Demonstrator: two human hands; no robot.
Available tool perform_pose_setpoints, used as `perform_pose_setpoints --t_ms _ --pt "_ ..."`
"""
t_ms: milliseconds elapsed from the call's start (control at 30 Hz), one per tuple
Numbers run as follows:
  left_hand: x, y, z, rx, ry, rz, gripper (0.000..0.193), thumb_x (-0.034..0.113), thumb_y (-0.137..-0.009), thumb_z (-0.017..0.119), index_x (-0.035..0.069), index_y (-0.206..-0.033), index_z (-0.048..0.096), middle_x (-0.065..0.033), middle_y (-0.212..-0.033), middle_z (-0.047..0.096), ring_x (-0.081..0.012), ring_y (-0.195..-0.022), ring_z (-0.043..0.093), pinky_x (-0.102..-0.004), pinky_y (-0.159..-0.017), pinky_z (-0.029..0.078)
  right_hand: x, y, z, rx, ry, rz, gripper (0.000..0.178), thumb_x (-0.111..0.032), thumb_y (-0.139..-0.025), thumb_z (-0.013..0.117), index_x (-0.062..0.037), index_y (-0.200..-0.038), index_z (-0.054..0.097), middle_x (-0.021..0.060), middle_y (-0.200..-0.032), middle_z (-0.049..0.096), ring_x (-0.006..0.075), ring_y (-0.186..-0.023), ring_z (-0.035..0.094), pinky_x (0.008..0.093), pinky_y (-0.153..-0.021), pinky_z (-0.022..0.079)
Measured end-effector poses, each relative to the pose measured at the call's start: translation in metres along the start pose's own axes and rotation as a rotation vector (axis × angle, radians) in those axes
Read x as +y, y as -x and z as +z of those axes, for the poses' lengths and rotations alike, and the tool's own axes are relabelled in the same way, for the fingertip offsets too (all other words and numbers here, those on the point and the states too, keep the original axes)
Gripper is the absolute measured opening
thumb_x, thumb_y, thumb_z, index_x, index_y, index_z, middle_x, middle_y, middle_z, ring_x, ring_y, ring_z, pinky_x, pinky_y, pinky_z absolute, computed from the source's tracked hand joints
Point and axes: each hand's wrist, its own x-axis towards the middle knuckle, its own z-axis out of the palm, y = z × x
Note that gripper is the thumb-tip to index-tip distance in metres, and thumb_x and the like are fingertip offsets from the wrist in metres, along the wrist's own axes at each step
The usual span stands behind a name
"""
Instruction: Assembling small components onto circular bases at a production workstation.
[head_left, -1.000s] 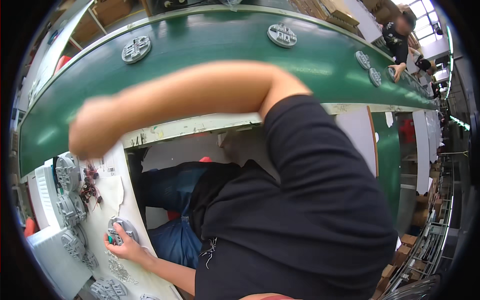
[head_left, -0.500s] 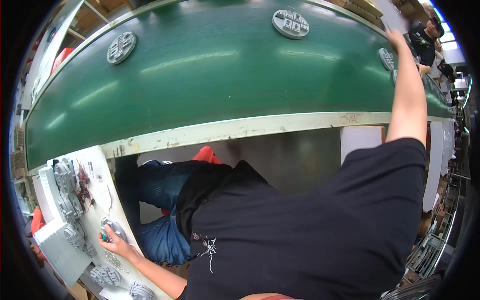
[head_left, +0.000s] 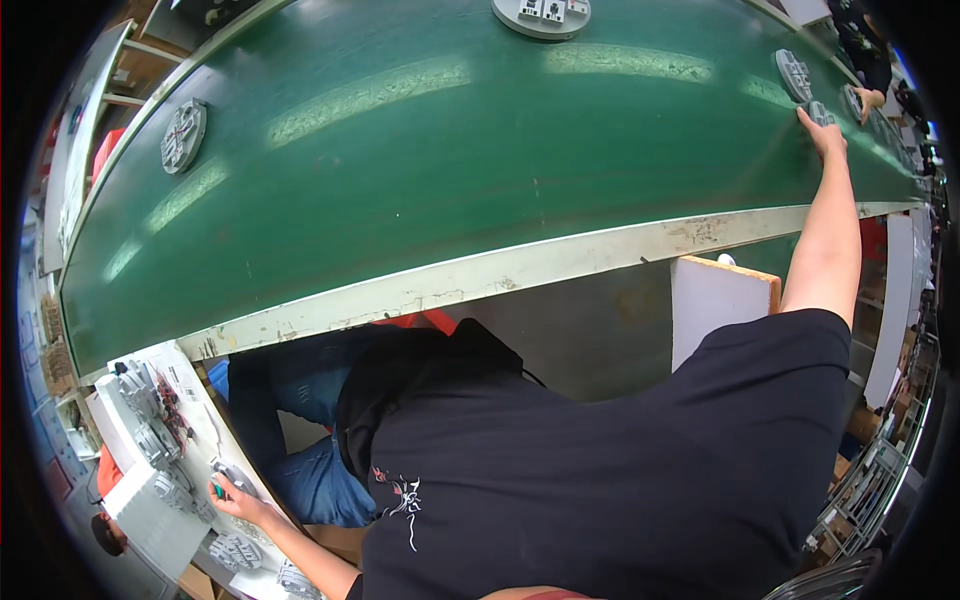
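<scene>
My right hand (head_left: 828, 140) reaches far out over the green belt at the right, its fingers closed round the near edge of a round grey part (head_left: 821, 113). Part of that piece is hidden by the fingers. At the lower left, my left hand (head_left: 240, 506) is closed on a small tool with a green handle (head_left: 219, 491), whose tip I cannot make out. Just beyond the left hand, another round grey part (head_left: 236, 474) lies on the white side table (head_left: 205, 425).
Other grey discs ride on the green belt (head_left: 420, 190), one at far left (head_left: 184, 136), one at top middle (head_left: 545, 18). A co-worker's hand (head_left: 870, 101) touches a disc at far right. Stacked grey parts (head_left: 150, 425) and red wires (head_left: 178, 412) lie on the side table.
My right hand has come down from above the far edge of the belt onto a grey part. My left hand stays by its part with the green-handled tool. The view has shifted.
</scene>
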Motion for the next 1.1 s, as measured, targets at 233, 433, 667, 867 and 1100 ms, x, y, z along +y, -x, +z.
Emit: perform_pose_setpoints --t_ms 233,433,667,867,1100 --pt "0.008 0.002 -0.010 0.021 -0.007 0.033 0.053 0.032 -0.102 0.076 -0.003 -0.136 0.054 -0.0146 -0.127 0.064 -0.0216 -0.115 0.063 -0.0348 -0.105 0.050 -0.142 0.086 -0.177 -0.942 -0.539 -0.051 0.055 -0.065 -0.091 0.075 -0.0099 -0.089 0.070 -0.0041 -0.056 0.058 0.0035 -0.039 0.042 0.0230 -0.036 0.025" --pt "0.006 0.003 -0.004 0.029 -0.070 0.045 0.052 0.031 -0.103 0.076 -0.003 -0.136 0.054 -0.0139 -0.124 0.063 -0.0210 -0.112 0.063 -0.0345 -0.102 0.051 -0.245 0.115 -0.254 -0.750 -0.922 -0.251 0.048 -0.044 -0.110 0.059 0.0011 -0.119 0.069 0.0025 -0.078 0.058 0.0124 -0.056 0.043 0.0302 -0.049 0.037" --pt "0.007 0.004 -0.006 0.019 -0.034 0.037 0.046 0.028 -0.106 0.070 -0.001 -0.138 0.055 -0.0141 -0.126 0.062 -0.0212 -0.113 0.061 -0.0346 -0.102 0.050 -0.315 0.156 -0.260 -0.930 -0.429 -0.460 0.023 -0.025 -0.104 0.068 -0.0049 -0.110 0.078 0.0145 -0.082 0.075 0.0238 -0.065 0.068 0.0419 -0.063 0.056" --pt "-0.004 0.001 -0.008 -0.003 0.000 -0.001 0.049 0.028 -0.106 0.071 -0.002 -0.142 0.054 -0.0144 -0.128 0.061 -0.0210 -0.114 0.061 -0.0343 -0.102 0.049 -0.377 0.268 -0.259 -1.263 0.002 -0.626 0.051 -0.052 -0.106 0.063 -0.0019 -0.101 0.071 0.0096 -0.080 0.078 0.0033 -0.039 0.039 0.0225 -0.035 0.028" --pt "0.005 0.019 -0.002 0.018 -0.057 -0.023 0.053 0.026 -0.105 0.072 -0.001 -0.146 0.052 -0.0151 -0.135 0.056 -0.0204 -0.119 0.058 -0.0335 -0.106 0.047 -0.472 0.360 -0.277 -1.250 -0.661 -1.002 0.059 -0.049 -0.105 0.065 0.0019 -0.134 0.060 0.0153 -0.100 0.080 0.0070 -0.044 0.045 0.0255 -0.039 0.038"
